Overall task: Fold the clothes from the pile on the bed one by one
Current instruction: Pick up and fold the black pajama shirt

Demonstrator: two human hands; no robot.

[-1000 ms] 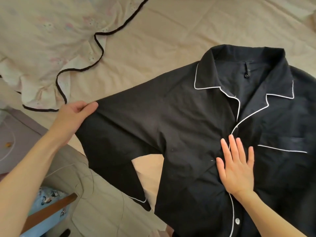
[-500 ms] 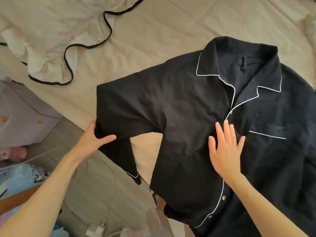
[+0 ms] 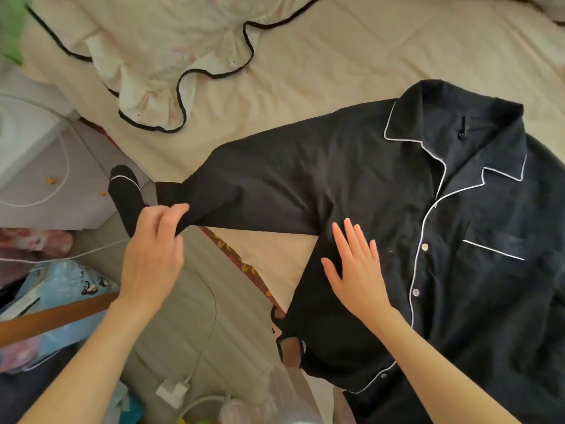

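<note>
Left hand (image 3: 153, 255): my fingers (image 3: 171, 215) are curled round the black sleeve (image 3: 244, 197) near its cuff end, gripping a bunch of the cloth; the cuff (image 3: 123, 191), with one white piping line, sticks out past the hand over the bed's edge. Right hand (image 3: 357, 270): fingers straight and spread wide, palm down, pressing flat on the shirt front just beside the armpit seam. It holds nothing.

The black pyjama shirt (image 3: 397, 194) lies face up on the bed (image 3: 321, 71), collar away from me, body toward the right side of the view. The gripped sleeve stretches left from the shoulder, lifted off the sheet at my end.

Count: one black shirt; one chest pocket (image 3: 501, 240) with white trim; three buttons visible down the placket and one at the neck. One cream garment with black edging (image 3: 171, 56) lies crumpled at the upper left of the bed, well apart from the shirt.

Edges and room: the bed's edge runs diagonally from left to lower centre, passing under the sleeve; the shirt's lower hem hangs near it. Bare sheet lies between the two garments and above the collar. Beyond the edge, on the floor side, are a white cable (image 3: 61, 166) and mixed clutter I cannot identify.
</note>
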